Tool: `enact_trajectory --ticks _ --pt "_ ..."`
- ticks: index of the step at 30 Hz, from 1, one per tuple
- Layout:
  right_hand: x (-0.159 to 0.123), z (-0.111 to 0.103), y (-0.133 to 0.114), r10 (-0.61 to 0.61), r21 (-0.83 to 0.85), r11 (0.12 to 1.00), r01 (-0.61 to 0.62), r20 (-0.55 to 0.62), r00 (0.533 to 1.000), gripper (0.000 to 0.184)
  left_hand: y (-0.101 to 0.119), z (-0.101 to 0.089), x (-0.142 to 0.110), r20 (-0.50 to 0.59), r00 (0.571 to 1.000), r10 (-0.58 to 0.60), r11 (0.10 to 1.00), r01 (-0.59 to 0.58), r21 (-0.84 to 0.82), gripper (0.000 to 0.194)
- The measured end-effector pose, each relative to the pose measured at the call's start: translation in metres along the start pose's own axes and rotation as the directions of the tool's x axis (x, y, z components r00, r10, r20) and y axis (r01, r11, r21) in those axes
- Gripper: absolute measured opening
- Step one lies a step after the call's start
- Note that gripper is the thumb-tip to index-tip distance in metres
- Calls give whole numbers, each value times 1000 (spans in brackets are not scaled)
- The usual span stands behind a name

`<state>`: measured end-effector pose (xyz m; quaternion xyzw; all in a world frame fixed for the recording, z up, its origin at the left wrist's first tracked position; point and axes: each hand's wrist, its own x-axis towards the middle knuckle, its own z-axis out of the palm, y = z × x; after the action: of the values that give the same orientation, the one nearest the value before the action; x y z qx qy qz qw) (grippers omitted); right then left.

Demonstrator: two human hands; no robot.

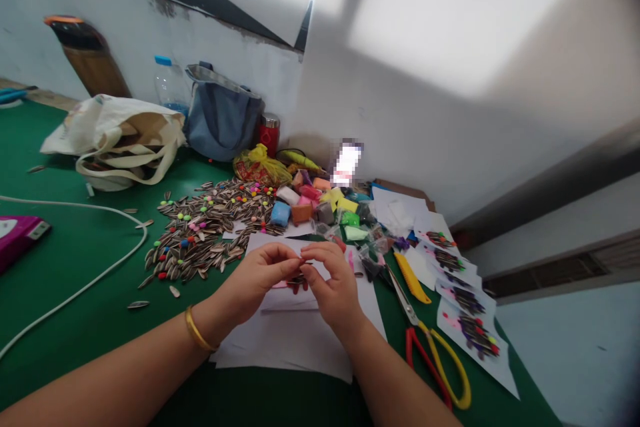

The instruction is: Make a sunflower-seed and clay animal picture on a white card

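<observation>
My left hand (260,280) and my right hand (333,283) meet over a white sheet of paper (295,333) on the green table (75,260). Both pinch a small piece between their fingertips, too small to name. Under the fingers a dark seed figure with red bits (299,282) lies on the paper. A gold bangle (199,332) sits on my left wrist. A heap of sunflower seeds (205,230) dotted with coloured beads lies just beyond my left hand.
Coloured clay blocks (310,203) sit behind the paper. Scissors (430,347) and a yellow cutter (411,277) lie right of my hands, beside several finished seed pictures (467,307). Bags (120,137), a bottle (170,83), a red cup (269,133) and a white cable (100,267) occupy the left.
</observation>
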<state>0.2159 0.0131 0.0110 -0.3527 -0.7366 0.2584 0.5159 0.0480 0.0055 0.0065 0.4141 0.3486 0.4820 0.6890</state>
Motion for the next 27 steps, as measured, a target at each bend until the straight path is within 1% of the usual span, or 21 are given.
enact_trajectory --ticks 2,6,11,15,19,23,27 --pt "0 0 0 -13 8 1000 13 -8 1000 10 -1 0 0 5 1000 -14 1000 14 -20 20" --pt "-1 0 0 -24 -3 1000 24 -32 999 8 -1 1 0 25 998 -55 998 55 8 22" --pt "-2 1 -3 -89 -85 993 85 -41 995 11 0 2 -1 45 998 -52 999 52 4 20" --pt "-3 0 -5 -151 -179 973 145 -21 988 14 -3 1 0 44 998 -46 999 47 -25 20" --pt "-4 -1 -5 -194 -224 955 195 26 981 19 -5 -1 1 14 998 -67 997 67 -24 23" --pt "-5 -1 -3 -205 -212 955 206 27 978 18 -3 -1 -1 45 994 -98 994 100 -46 25" --pt "-5 0 -3 -174 -168 971 170 -6 985 15 -3 0 -3 82 990 -119 989 125 -81 31"
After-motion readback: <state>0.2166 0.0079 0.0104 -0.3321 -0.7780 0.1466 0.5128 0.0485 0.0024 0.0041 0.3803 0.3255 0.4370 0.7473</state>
